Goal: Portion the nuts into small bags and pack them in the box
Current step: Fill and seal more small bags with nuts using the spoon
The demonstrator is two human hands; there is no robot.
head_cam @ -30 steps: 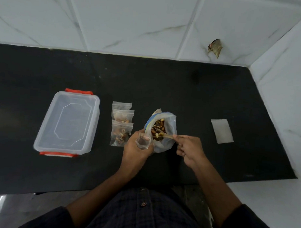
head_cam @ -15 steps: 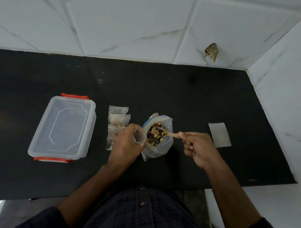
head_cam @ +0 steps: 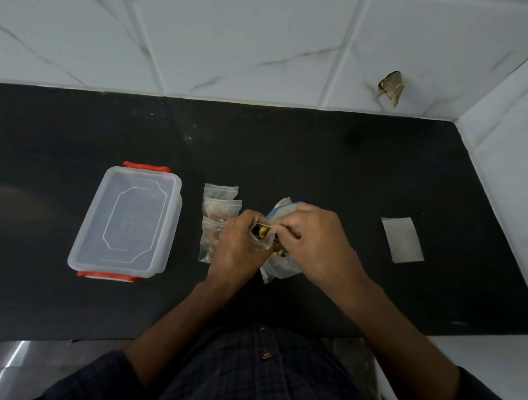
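My left hand grips a small clear bag upright, its mouth open with a few nuts showing inside. My right hand pinches a small wooden spoon whose tip reaches into that small bag. Under both hands lies the large blue-rimmed bag of mixed nuts, mostly hidden by my right hand. Three filled small bags lie in a column left of my hands. The clear plastic box with red clips sits closed at the left.
One empty flat small bag lies on the black counter to the right. White tiled walls close the back and right sides. A brown scrap sticks to the back wall.
My right hand lifted the spoon out of the large nut bag and moved left to the small bag in my left hand. Nuts now show in the small bag.
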